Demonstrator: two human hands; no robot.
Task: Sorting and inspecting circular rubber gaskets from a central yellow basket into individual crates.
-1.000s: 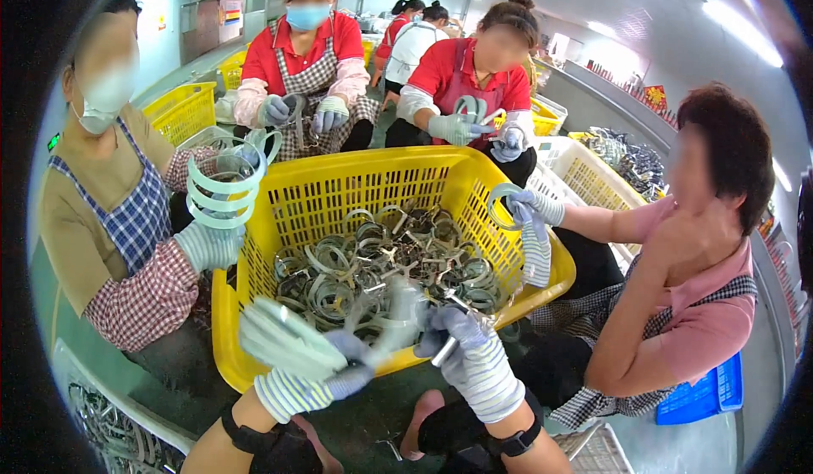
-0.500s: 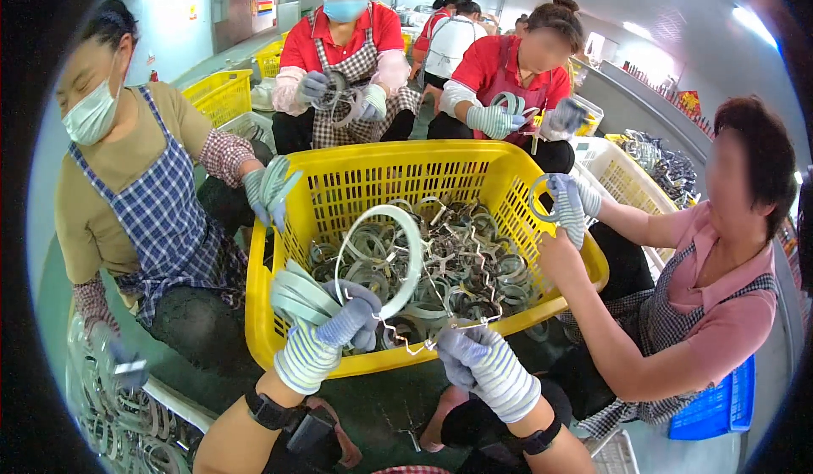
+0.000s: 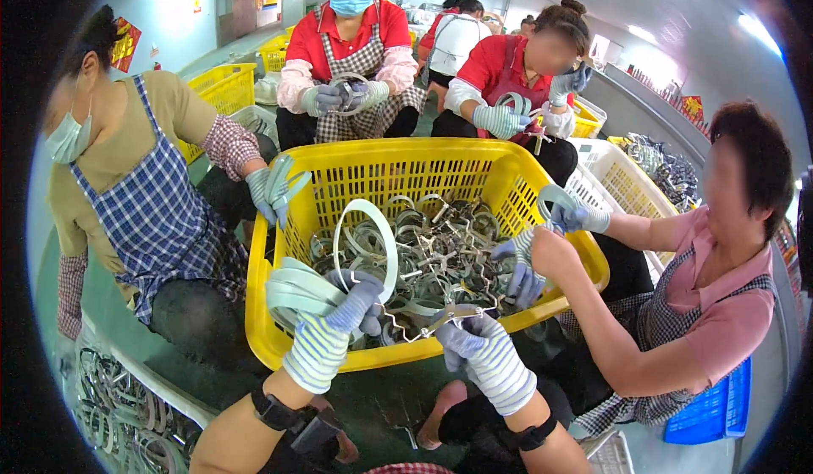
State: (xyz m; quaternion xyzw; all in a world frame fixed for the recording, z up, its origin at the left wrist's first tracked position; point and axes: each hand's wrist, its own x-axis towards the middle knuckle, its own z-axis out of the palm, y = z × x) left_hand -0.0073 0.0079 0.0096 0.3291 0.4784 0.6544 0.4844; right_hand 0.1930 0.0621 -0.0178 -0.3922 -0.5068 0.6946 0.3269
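Observation:
My left hand (image 3: pixel 343 326), in a striped work glove, is closed around a bundle of flat pale-green rings (image 3: pixel 292 292). One more ring (image 3: pixel 391 254) stands upright from its grip, over the yellow basket (image 3: pixel 406 150). A thin, zigzag-bent metal strip (image 3: pixel 408 337) stretches between my two hands. Its right end is pinched by my right hand (image 3: pixel 484 357), gloved alike, at the basket's front rim. Inside the basket lies a tangled heap of similar rings and metal strips (image 3: pixel 423 258). My fingers partly hide where the strip meets the upright ring.
Co-workers sit around the basket, several holding rings. A co-worker's gloved hand (image 3: pixel 527 271) is over the basket's right side. At the lower left stands a white crate (image 3: pixel 161 381) of metal parts. A blue crate (image 3: pixel 711 402) and white baskets (image 3: pixel 614 165) are on the right.
The upright ring has shifted slightly left, and the strip's right end has dipped a little. The co-worker on the right has brought a gloved hand over the basket; the left co-worker has turned aside.

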